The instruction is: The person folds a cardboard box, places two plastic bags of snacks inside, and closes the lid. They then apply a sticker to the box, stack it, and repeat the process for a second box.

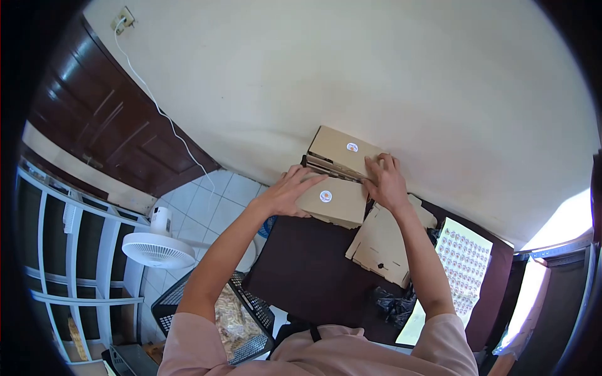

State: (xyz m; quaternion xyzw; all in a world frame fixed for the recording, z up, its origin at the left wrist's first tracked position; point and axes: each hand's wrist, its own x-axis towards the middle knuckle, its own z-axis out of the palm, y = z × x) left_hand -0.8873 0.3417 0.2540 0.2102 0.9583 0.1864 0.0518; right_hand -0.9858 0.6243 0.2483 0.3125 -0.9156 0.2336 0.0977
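Observation:
Near the wall, two stacks of brown cardboard boxes stand side by side on the dark table. The nearer box (338,207) has a round sticker on its top; my left hand (291,193) lies over its left end with the fingers spread. The farther box (342,147) bears a similar sticker. My right hand (384,180) touches the right ends of the boxes, its fingers bent and apart. Flat unfolded cardboard (384,241) lies to the right of the nearer box, partly behind my right forearm.
A sticker sheet (465,260) and a black plastic bag (395,305) lie on the dark table (307,250). Left of it are a black crate (254,348) holding plastic-wrapped items and a white fan (158,249). The wall (376,69) borders the table's far side.

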